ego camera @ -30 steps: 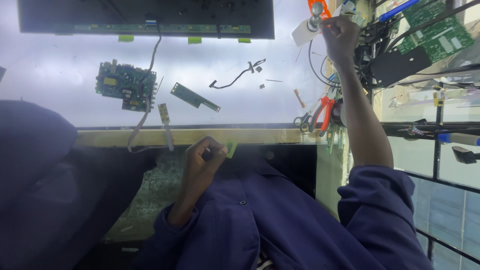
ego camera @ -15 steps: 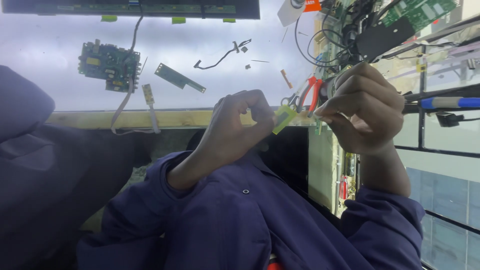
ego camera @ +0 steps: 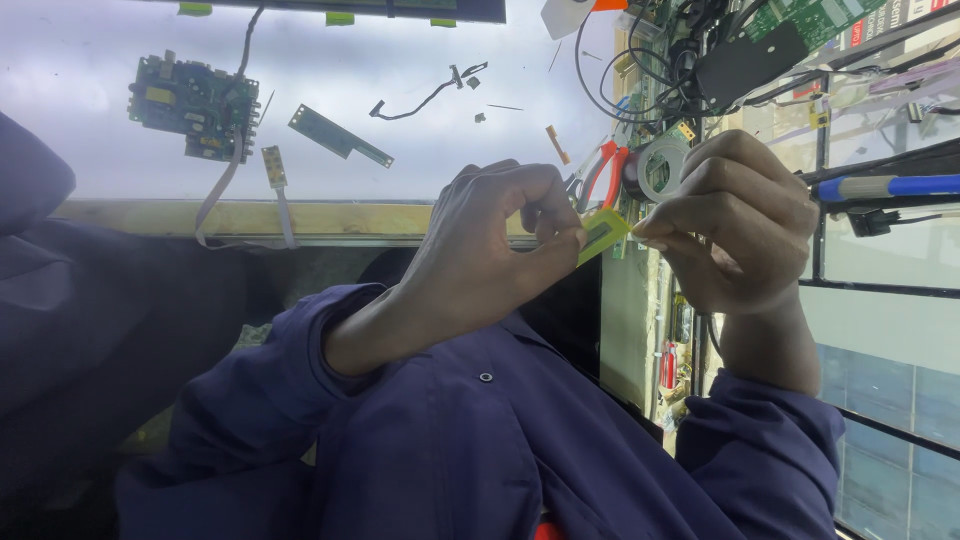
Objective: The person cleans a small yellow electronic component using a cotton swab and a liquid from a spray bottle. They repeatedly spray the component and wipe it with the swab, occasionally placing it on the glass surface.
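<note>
Both hands pinch one small yellow-green strip (ego camera: pixel 603 233), left hand (ego camera: pixel 500 250) at nine o'clock, right hand (ego camera: pixel 735 220) at three, apparently steadying it between them.

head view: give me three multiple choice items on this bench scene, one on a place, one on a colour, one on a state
1. Where does the green circuit board lie?
A. on the lit white surface, far from both hands
B. in the left hand
C. under the pliers

2. What colour is the small strip held between the hands?
A. red
B. yellow-green
C. black

3. How is the strip held?
A. lying loose on the surface
B. pinched by the left hand and the right hand at once
C. held by the right hand alone

Key: 1 A, the board sits flat on the surface at upper left. 2 B, the strip shows yellow-green. 3 B, fingertips of both hands meet on it.
</note>
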